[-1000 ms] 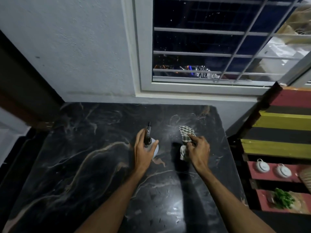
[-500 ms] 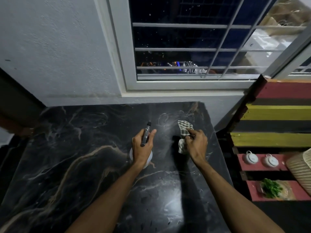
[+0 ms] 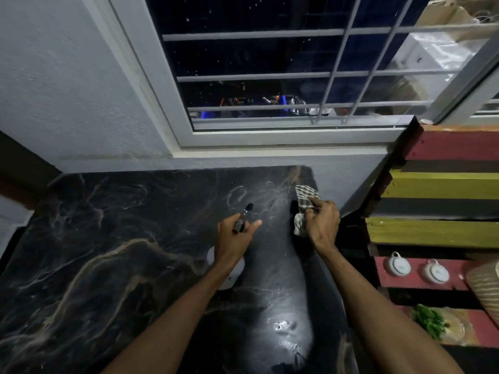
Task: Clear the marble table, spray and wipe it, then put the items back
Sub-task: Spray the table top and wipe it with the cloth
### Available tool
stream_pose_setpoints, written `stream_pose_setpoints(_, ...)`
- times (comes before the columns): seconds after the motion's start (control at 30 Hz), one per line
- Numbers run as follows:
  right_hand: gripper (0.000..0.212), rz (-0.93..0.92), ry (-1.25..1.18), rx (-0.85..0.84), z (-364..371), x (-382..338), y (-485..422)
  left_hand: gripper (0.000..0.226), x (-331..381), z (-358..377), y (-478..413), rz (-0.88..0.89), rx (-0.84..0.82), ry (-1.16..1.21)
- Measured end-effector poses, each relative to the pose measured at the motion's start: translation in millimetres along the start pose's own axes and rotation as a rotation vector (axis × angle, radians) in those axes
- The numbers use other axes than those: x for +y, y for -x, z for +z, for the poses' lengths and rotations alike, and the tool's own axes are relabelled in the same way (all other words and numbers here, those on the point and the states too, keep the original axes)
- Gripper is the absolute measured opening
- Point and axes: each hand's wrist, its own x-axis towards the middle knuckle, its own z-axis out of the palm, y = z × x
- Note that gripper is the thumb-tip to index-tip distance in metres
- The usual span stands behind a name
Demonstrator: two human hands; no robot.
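The black marble table [image 3: 102, 265] with pale veins fills the lower left of the head view. My left hand [image 3: 235, 238] grips a spray bottle [image 3: 229, 273] with a white body and a dark nozzle that points toward the back of the table. A fine mist and wet streaks show on the marble ahead of the nozzle. My right hand [image 3: 321, 225] holds a checked cloth [image 3: 303, 201] bunched up just above the table's far right corner. Nothing else lies on the marble.
A white wall and a barred window [image 3: 283, 76] stand behind the table. To the right is a slatted rack [image 3: 437, 184] painted red, yellow and black, with two small white cups [image 3: 399, 265], green leaves [image 3: 429, 319] and a woven basket [image 3: 486, 287].
My left hand has lifted and tilted the spray bottle, nozzle now aimed at the back of the table. My right hand has carried the cloth toward the far right corner. The camera has shifted right.
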Motion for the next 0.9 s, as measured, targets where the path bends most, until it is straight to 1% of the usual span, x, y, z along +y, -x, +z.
stream_pose_setpoints(0.07,0.039,-0.002,0.003,0.003,2.3,4.9,-15.6,0.042,4.2,9.2,0.9,-0.048,-0.013,0.011)
stream_pose_setpoints(0.13,0.038,-0.014,0.014,0.005,6.9,6.7,-26.3,0.048,7.0,14.4,2.0,-0.098,0.011,-0.036)
stream_pose_setpoints(0.2,0.037,-0.034,0.025,-0.010,14.5,6.5,-33.8,0.047,8.3,15.5,1.5,-0.129,0.046,-0.053)
stream_pose_setpoints(0.33,0.034,-0.074,0.112,-0.052,53.3,-2.6,-36.6,0.041,3.6,0.2,-2.1,-0.131,0.087,-0.017)
stream_pose_setpoints(0.4,0.036,-0.180,0.131,-0.122,88.3,-17.5,-23.0,0.039,-3.4,-13.2,-4.8,-0.111,0.129,-0.022)
stream_pose_setpoints(0.43,0.039,-0.309,0.141,-0.190,106.6,-25.7,-13.2,0.039,-7.9,-20.2,-6.8,-0.106,0.160,-0.025)
stream_pose_setpoints(0.5,0.046,-0.637,0.241,-0.324,134.2,-33.6,2.0,0.038,-16.0,-35.8,-10.3,-0.102,0.209,-0.022)
stream_pose_setpoints(0.53,0.049,-0.738,0.278,-0.347,140.3,-33.6,-3.0,0.037,-18.8,-43.2,-11.9,-0.109,0.218,-0.018)
stream_pose_setpoints(0.57,0.050,-0.740,0.283,-0.335,143.2,-35.5,-12.6,0.037,-22.2,-51.6,-13.7,-0.114,0.222,-0.008)
stream_pose_setpoints(0.67,0.052,-0.439,0.281,-0.194,156.3,-43.4,-31.3,0.040,-34.3,-78.7,-16.5,-0.126,0.243,0.009)
stream_pose_setpoints(0.7,0.053,-0.439,0.290,-0.186,167.6,-56.4,-21.5,0.040,-38.4,-87.0,-17.8,-0.133,0.252,0.009)
stream_pose_setpoints(0.73,0.054,-0.535,0.292,-0.227,184.1,-73.3,-4.2,0.039,-42.7,-97.0,-19.4,-0.139,0.268,0.010)
stream_pose_setpoints(0.8,0.057,-0.817,0.286,-0.401,212.2,-99.5,36.5,0.034,-49.7,-115.0,-23.7,-0.142,0.289,0.009)
stream_pose_setpoints(0.83,0.057,-0.914,0.285,-0.454,217.7,-105.4,45.9,0.035,-53.0,-124.2,-26.9,-0.135,0.286,0.008)
stream_pose_setpoints(0.87,0.058,-0.926,0.278,-0.443,218.6,-109.0,44.5,0.036,-60.2,-134.0,-29.5,-0.136,0.270,0.023)
stream_pose_setpoints(0.9,0.059,-0.856,0.251,-0.411,222.8,-116.5,37.9,0.036,-71.9,-152.8,-34.6,-0.134,0.263,0.043)
